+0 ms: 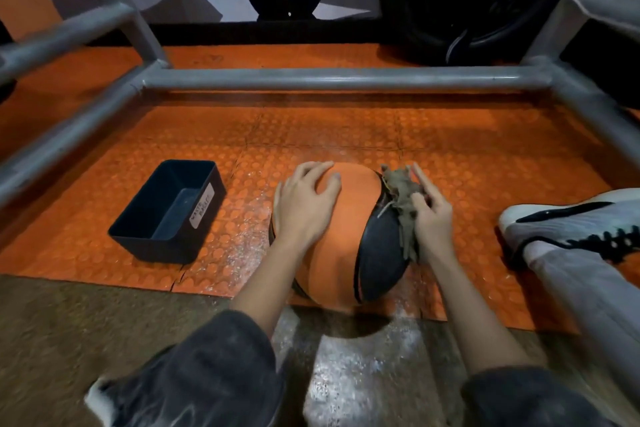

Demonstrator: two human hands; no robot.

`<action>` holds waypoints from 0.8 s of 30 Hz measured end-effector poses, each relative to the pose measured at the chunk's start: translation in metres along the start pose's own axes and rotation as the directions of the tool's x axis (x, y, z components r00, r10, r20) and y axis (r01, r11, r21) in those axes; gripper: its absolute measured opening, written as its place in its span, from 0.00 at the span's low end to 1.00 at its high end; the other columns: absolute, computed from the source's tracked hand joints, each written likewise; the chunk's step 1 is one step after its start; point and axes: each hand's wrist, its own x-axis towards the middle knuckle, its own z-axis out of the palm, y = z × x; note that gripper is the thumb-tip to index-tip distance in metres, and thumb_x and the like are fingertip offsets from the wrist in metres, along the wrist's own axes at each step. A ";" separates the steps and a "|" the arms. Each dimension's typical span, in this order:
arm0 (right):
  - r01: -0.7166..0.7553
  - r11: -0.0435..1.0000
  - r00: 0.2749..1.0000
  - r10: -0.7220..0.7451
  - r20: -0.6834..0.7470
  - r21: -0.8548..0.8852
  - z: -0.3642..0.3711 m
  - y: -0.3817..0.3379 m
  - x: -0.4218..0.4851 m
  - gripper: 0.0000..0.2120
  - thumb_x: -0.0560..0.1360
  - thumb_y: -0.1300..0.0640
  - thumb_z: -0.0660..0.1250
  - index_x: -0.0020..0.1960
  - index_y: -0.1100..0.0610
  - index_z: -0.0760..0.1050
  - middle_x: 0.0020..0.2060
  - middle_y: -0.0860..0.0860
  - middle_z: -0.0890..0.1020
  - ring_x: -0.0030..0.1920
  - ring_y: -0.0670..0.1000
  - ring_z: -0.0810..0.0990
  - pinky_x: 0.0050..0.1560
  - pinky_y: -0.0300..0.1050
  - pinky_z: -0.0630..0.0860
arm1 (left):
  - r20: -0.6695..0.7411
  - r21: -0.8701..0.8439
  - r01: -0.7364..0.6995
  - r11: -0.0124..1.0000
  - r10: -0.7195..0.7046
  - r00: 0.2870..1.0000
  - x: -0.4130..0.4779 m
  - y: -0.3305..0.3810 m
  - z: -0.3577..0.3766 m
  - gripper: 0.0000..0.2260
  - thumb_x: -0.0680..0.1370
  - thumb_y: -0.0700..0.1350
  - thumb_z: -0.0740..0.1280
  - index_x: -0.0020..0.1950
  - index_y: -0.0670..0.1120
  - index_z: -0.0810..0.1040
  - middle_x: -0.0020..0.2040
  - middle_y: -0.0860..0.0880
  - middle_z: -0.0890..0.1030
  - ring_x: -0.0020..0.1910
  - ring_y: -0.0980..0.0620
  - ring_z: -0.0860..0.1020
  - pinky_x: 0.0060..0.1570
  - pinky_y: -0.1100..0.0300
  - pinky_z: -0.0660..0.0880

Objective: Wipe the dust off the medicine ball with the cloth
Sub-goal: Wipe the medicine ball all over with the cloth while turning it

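My right fingers (420,199) pinch the brown cloth (401,198) against the black side of the medicine ball (349,229), my left fingers (311,172) lie spread on its orange top, and it sits on the orange mat (346,128) near a black bin (166,215).

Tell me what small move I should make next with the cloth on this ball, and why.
Probably drag the cloth down the black panel of the medicine ball. Your right hand holds it bunched against that panel's upper part, and your left hand lies spread on the orange top, steadying the ball, so a downward stroke seems easiest.
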 end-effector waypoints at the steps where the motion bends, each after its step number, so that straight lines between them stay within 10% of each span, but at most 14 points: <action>1: -0.028 1.000 0.999 0.027 0.039 0.013 0.000 -0.002 0.004 0.19 0.80 0.67 0.55 0.64 0.52 0.73 0.50 0.52 0.76 0.43 0.40 0.75 0.44 0.32 0.71 | -0.029 0.005 0.014 1.000 -0.014 0.999 -0.006 0.000 0.001 0.17 0.80 0.56 0.57 0.67 0.55 0.73 0.66 0.55 0.70 0.65 0.53 0.67 0.69 0.49 0.59; 6: 0.141 0.960 0.953 -0.198 -0.229 -0.242 0.035 -0.003 -0.066 0.16 0.73 0.46 0.60 0.57 0.49 0.78 0.58 0.50 0.73 0.61 0.52 0.67 0.63 0.33 0.58 | -0.071 0.045 0.113 0.993 -0.110 0.991 0.001 0.011 0.009 0.18 0.80 0.56 0.56 0.68 0.54 0.71 0.67 0.53 0.70 0.66 0.50 0.68 0.67 0.51 0.62; 12: 0.345 0.873 0.869 -0.436 -0.236 -0.344 0.044 0.010 -0.082 0.14 0.77 0.52 0.59 0.61 0.49 0.75 0.62 0.54 0.72 0.62 0.54 0.68 0.69 0.41 0.58 | -0.047 0.049 0.026 0.998 -0.024 0.999 0.000 0.010 0.009 0.19 0.79 0.57 0.58 0.68 0.54 0.73 0.67 0.54 0.70 0.66 0.51 0.68 0.68 0.50 0.61; 19: -0.190 0.982 0.981 0.190 -0.033 -0.006 0.015 0.006 0.012 0.12 0.80 0.55 0.56 0.52 0.46 0.78 0.58 0.51 0.77 0.62 0.54 0.74 0.64 0.51 0.71 | -0.166 0.006 0.100 0.995 -0.097 0.981 -0.021 0.006 0.012 0.20 0.79 0.58 0.58 0.69 0.56 0.70 0.68 0.56 0.68 0.67 0.53 0.66 0.69 0.50 0.60; 24: 0.152 0.945 0.929 -0.236 -0.284 -0.289 0.042 0.005 -0.094 0.16 0.80 0.47 0.56 0.63 0.47 0.74 0.64 0.53 0.72 0.64 0.53 0.67 0.66 0.38 0.59 | -0.147 0.020 0.144 0.989 -0.140 0.979 -0.009 0.015 0.014 0.21 0.79 0.58 0.57 0.70 0.54 0.70 0.68 0.54 0.69 0.68 0.51 0.66 0.70 0.49 0.58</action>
